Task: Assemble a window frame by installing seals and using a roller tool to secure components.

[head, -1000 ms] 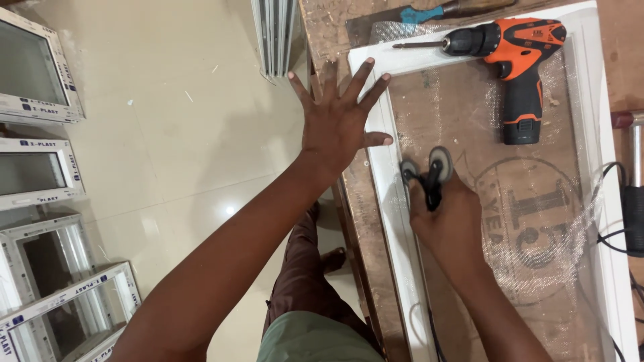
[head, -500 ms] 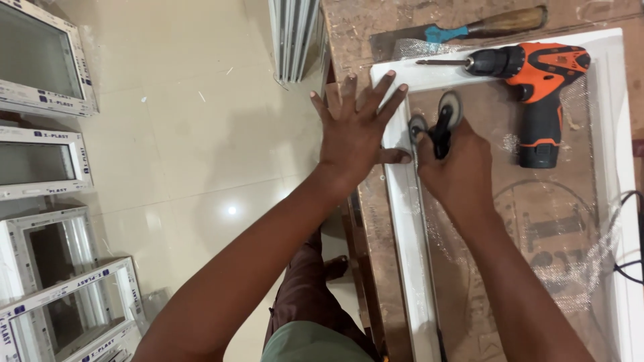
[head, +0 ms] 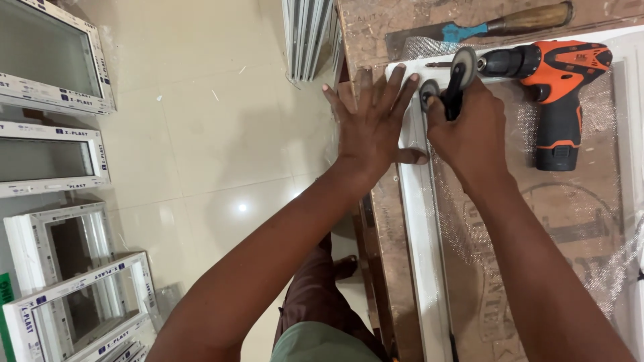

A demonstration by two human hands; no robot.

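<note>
My right hand (head: 469,127) clenches a two-wheeled roller tool (head: 451,84) at the far corner of the white frame (head: 424,228), whose near rail runs lengthwise back toward me. My left hand (head: 372,124), released and flat, presses just beside it. An orange drill (head: 553,87) lies right; labelled white frames (head: 54,161) line the floor.

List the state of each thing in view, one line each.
Left hand: flat, fingers spread, pressing on the white frame.
Right hand: closed around the roller tool.
Roller tool: held upright, small wheel at the frame's corner.
White frame: lying flat on the workbench, mesh over it.
Drill: lying on its side, untouched.
Chisel: lying flat, untouched.
Window frames: on the floor.
</note>
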